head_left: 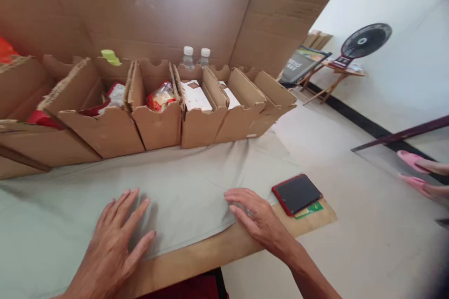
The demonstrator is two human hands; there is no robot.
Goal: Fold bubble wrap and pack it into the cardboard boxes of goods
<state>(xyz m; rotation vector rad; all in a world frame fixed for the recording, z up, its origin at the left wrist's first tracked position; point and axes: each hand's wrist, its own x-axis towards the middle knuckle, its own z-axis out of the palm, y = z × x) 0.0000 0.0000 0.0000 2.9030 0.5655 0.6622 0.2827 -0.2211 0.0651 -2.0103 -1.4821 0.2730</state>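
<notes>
My left hand [114, 243] is over the pale cloth [182, 196] near the table's front edge, fingers stretched out with nothing in them. To its right, my right hand [254, 217] is also open and holds nothing, its fingers slightly bent above the cloth. A dark-screened phone or tablet in a red case [297, 194] lies just right of my right hand. Beyond both hands stands a row of cardboard bins [159, 126]. One bin holds a red and clear packet [161, 97]; another holds a white box [196, 96].
Tall cardboard panels [157, 9] rise behind the bins, with two white-capped bottles [188, 58] in front of them. The wooden table edge [196, 252] runs below my hands. At the right are a fan [365, 41] on a small wooden table and a person's feet in pink slippers [412, 161].
</notes>
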